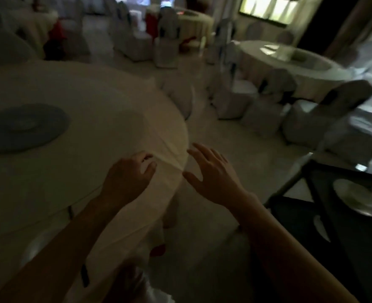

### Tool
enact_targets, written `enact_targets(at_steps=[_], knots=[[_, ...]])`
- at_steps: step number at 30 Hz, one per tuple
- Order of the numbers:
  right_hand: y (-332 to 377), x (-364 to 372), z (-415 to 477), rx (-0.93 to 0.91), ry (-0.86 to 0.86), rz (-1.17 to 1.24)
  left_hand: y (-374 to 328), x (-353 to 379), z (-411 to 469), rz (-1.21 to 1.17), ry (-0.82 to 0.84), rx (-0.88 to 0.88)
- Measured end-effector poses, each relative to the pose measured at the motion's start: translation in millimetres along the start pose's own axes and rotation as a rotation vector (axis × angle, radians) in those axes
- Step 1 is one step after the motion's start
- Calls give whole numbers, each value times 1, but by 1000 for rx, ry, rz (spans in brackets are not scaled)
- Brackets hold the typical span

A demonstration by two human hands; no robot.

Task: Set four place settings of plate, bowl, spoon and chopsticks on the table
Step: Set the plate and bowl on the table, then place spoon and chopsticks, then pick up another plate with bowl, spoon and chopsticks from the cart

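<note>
Both hands, left (129, 174) and right (211, 173), hover open and empty at the round white-clothed table (82, 171) (no settings visible); white plates (353, 199) wait on the dark cart (342, 237), lower right.

One camera only, worn on the person's head, tilted forward and down, wide-angled and blurred. It sits close above the round table (71, 149), which fills nine o'clock; a dark cart (344, 215) lies at four o'clock, and covered chairs (235, 101) recede toward twelve and one.
</note>
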State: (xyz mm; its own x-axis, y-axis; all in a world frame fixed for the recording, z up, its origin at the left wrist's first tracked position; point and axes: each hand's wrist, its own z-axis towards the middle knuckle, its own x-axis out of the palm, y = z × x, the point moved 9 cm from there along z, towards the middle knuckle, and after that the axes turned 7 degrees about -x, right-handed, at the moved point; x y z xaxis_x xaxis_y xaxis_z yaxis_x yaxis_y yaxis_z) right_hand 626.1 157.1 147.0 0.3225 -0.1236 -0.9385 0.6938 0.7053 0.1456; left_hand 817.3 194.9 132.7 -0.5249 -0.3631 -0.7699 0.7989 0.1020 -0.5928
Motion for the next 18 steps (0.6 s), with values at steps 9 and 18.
enact_targets(at_steps=[9, 18], knots=[[-151, -126, -140, 358, -127, -216, -239, 92, 5, 21, 141, 471], [-271, -202, -293, 650, -194, -270, -405, 209, -41, -8, 233, 744]])
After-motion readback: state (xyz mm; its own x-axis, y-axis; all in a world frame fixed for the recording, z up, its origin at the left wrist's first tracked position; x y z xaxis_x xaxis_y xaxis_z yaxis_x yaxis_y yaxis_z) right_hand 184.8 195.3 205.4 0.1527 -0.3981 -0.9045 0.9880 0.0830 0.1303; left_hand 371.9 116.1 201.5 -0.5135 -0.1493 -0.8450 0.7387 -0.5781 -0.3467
